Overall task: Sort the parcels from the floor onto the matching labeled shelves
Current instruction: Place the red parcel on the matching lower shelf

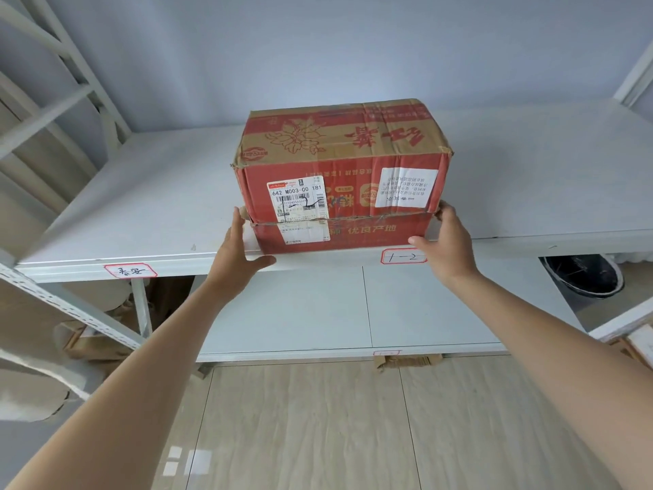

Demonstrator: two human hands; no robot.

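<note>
A red and brown cardboard parcel with a white shipping label on its front rests on the white upper shelf, its lower front edge at the shelf's lip. My left hand presses against its lower left corner, and my right hand holds its lower right corner. On the shelf's front edge sit a red-bordered tag reading "1-2", just below the parcel, and a second handwritten tag further left.
A lower white shelf carries another small tag on its edge. White rack uprights stand at left. A black bin sits at right. Cardboard pieces lie under the rack; tiled floor is below.
</note>
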